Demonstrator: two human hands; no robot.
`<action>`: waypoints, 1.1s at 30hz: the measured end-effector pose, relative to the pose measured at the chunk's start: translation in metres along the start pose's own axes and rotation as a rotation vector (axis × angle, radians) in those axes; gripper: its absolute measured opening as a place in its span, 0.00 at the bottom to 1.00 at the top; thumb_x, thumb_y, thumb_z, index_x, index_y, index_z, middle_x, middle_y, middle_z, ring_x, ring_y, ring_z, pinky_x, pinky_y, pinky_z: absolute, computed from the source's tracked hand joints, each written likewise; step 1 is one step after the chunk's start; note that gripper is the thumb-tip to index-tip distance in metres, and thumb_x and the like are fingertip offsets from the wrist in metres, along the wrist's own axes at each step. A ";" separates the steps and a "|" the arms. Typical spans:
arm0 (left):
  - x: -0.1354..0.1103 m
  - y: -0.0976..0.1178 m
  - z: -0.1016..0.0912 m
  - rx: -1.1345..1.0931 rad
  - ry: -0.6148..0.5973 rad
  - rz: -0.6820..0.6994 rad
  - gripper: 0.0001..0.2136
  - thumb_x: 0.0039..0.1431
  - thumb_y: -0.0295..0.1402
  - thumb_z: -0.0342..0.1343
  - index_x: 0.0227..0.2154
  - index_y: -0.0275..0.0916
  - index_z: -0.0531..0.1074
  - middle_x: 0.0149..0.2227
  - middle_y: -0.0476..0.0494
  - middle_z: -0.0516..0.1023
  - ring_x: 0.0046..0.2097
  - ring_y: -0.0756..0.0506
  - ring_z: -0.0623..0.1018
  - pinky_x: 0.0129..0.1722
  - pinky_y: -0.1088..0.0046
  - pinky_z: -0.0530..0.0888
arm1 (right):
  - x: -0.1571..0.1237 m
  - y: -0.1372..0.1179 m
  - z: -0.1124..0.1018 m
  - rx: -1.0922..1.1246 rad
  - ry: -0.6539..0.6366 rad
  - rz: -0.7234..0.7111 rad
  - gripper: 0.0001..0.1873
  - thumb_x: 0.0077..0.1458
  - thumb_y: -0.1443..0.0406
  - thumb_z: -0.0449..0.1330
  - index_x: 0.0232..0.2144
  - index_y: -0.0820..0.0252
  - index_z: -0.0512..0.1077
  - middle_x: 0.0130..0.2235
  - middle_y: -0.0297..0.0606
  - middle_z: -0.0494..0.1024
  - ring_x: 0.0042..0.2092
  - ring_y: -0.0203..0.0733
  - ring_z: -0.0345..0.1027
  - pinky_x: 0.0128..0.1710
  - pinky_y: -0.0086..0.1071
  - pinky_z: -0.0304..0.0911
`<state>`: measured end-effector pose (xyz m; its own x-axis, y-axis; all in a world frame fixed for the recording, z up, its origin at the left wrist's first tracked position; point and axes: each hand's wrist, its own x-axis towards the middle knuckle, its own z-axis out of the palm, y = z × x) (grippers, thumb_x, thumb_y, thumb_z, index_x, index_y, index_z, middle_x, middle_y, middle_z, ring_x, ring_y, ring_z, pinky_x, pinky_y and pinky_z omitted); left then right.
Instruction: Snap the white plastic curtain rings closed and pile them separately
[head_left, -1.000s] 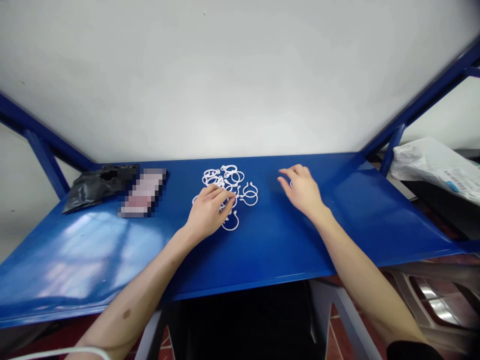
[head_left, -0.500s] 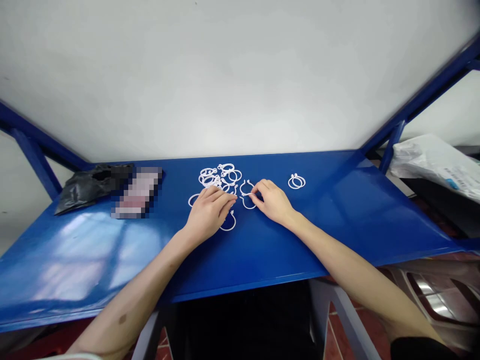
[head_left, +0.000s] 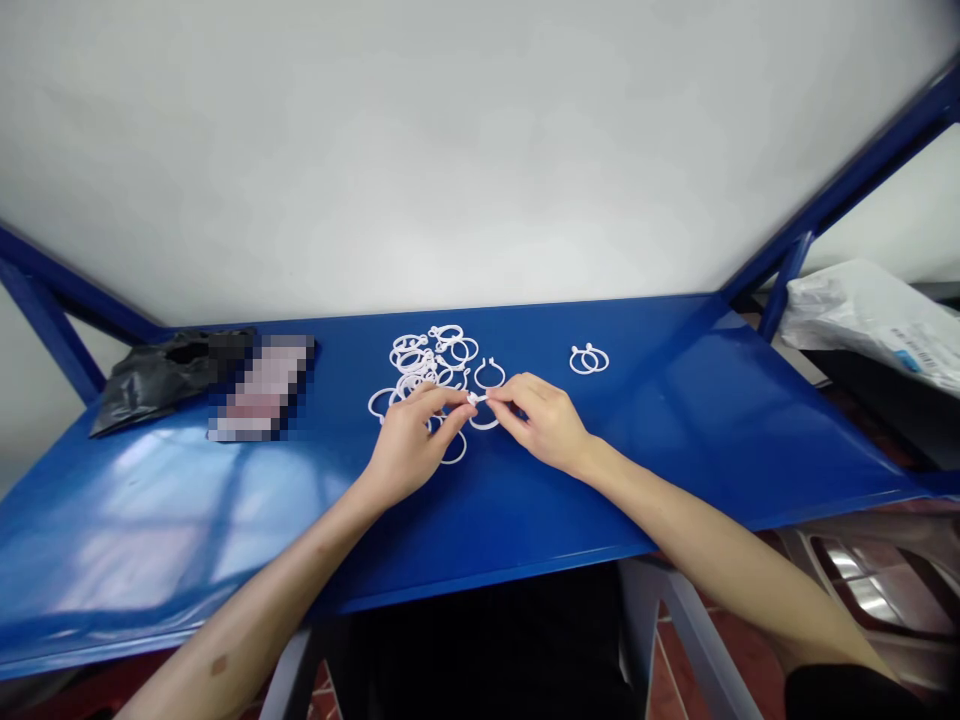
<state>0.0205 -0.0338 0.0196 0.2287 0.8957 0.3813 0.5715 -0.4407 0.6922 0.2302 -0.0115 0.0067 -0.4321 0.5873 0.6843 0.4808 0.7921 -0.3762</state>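
A loose heap of white plastic split rings [head_left: 431, 360] lies near the middle of the blue shelf [head_left: 675, 440]. My left hand [head_left: 409, 440] and my right hand [head_left: 547, 420] meet just in front of the heap. Both pinch the same white ring [head_left: 480, 412] at its open ends, fingertips close together. Another open ring [head_left: 454, 450] lies under my left hand's fingers. Two closed rings [head_left: 589, 359] lie apart on the shelf to the right of the heap.
A black plastic bag [head_left: 161, 375] and a blurred flat pink item [head_left: 259, 390] lie at the shelf's left rear. Blue frame struts [head_left: 787, 270] rise on both sides. A white parcel bag [head_left: 870, 320] lies off to the right. A white wall stands behind.
My right hand came back from the pair of rings on the right to the heap. It picked up a ring, and my left hand joined it in a pinch on that ring.
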 end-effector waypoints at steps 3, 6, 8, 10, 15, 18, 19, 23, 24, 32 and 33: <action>-0.001 0.000 0.002 0.005 0.005 0.014 0.07 0.66 0.35 0.57 0.38 0.42 0.78 0.35 0.47 0.80 0.35 0.48 0.77 0.36 0.72 0.74 | -0.001 -0.001 0.000 0.014 -0.038 -0.011 0.09 0.69 0.63 0.55 0.36 0.57 0.74 0.34 0.38 0.79 0.35 0.40 0.71 0.38 0.36 0.71; -0.002 -0.001 0.002 0.034 0.022 0.092 0.06 0.66 0.33 0.56 0.38 0.42 0.78 0.35 0.46 0.81 0.37 0.47 0.77 0.38 0.70 0.74 | -0.003 -0.004 -0.001 0.042 -0.059 -0.007 0.11 0.70 0.63 0.53 0.35 0.57 0.73 0.31 0.37 0.77 0.34 0.39 0.69 0.37 0.35 0.70; -0.003 -0.002 0.003 0.067 0.036 0.155 0.06 0.67 0.31 0.55 0.37 0.42 0.77 0.34 0.46 0.80 0.38 0.47 0.77 0.39 0.70 0.74 | -0.004 -0.007 -0.002 0.068 -0.071 -0.039 0.11 0.70 0.64 0.53 0.36 0.58 0.73 0.31 0.37 0.76 0.34 0.39 0.68 0.37 0.35 0.69; -0.004 -0.002 0.003 0.101 0.050 0.223 0.08 0.67 0.28 0.53 0.37 0.41 0.77 0.33 0.46 0.80 0.37 0.47 0.76 0.38 0.71 0.74 | -0.005 -0.010 -0.001 0.088 -0.090 -0.088 0.11 0.70 0.65 0.53 0.36 0.58 0.73 0.32 0.37 0.76 0.34 0.39 0.68 0.38 0.34 0.69; -0.001 -0.004 0.003 0.179 0.055 0.336 0.07 0.68 0.29 0.53 0.40 0.40 0.77 0.35 0.46 0.81 0.39 0.46 0.75 0.39 0.69 0.74 | 0.000 -0.006 0.000 0.045 -0.101 -0.099 0.09 0.69 0.66 0.54 0.40 0.58 0.74 0.34 0.38 0.78 0.36 0.40 0.70 0.39 0.35 0.69; 0.003 -0.008 0.000 0.271 0.053 0.331 0.07 0.68 0.32 0.55 0.42 0.40 0.77 0.37 0.45 0.82 0.41 0.44 0.75 0.43 0.64 0.74 | 0.007 0.014 -0.008 -0.023 -0.077 -0.021 0.08 0.68 0.63 0.56 0.42 0.57 0.75 0.39 0.40 0.78 0.42 0.42 0.72 0.43 0.37 0.70; 0.004 -0.010 -0.001 0.302 0.058 0.327 0.07 0.68 0.33 0.54 0.42 0.40 0.77 0.37 0.44 0.82 0.42 0.43 0.75 0.44 0.63 0.73 | 0.009 0.023 -0.014 -0.060 -0.060 0.029 0.08 0.68 0.63 0.57 0.42 0.56 0.76 0.41 0.41 0.78 0.43 0.43 0.72 0.43 0.38 0.70; 0.007 -0.022 -0.008 0.382 0.085 0.310 0.07 0.68 0.33 0.53 0.41 0.40 0.77 0.36 0.45 0.82 0.42 0.43 0.76 0.44 0.62 0.73 | 0.009 0.067 -0.044 -0.301 -0.022 0.289 0.12 0.67 0.63 0.55 0.43 0.57 0.79 0.39 0.42 0.76 0.42 0.46 0.71 0.43 0.41 0.69; 0.008 -0.025 -0.009 0.393 0.088 0.304 0.07 0.68 0.33 0.53 0.41 0.40 0.77 0.36 0.45 0.82 0.41 0.43 0.76 0.44 0.62 0.72 | 0.007 0.076 -0.052 -0.369 -0.025 0.353 0.12 0.67 0.63 0.55 0.43 0.58 0.79 0.40 0.43 0.76 0.42 0.47 0.70 0.43 0.42 0.69; 0.012 -0.032 -0.012 0.425 0.106 0.273 0.08 0.68 0.33 0.52 0.40 0.40 0.77 0.37 0.45 0.83 0.42 0.43 0.76 0.45 0.63 0.71 | 0.003 0.085 -0.068 -0.740 -0.060 0.544 0.14 0.64 0.64 0.57 0.46 0.62 0.80 0.44 0.51 0.77 0.47 0.56 0.65 0.45 0.46 0.67; 0.012 -0.032 -0.012 0.426 0.106 0.277 0.08 0.68 0.33 0.53 0.40 0.40 0.77 0.37 0.45 0.83 0.42 0.43 0.76 0.45 0.63 0.71 | 0.004 0.080 -0.064 -0.721 -0.050 0.514 0.15 0.65 0.63 0.56 0.47 0.62 0.79 0.44 0.51 0.77 0.48 0.56 0.65 0.46 0.47 0.67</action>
<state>-0.0045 -0.0099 0.0094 0.3489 0.7282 0.5899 0.7761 -0.5773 0.2536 0.3160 0.0438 0.0193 -0.0551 0.8614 0.5050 0.9812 0.1405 -0.1326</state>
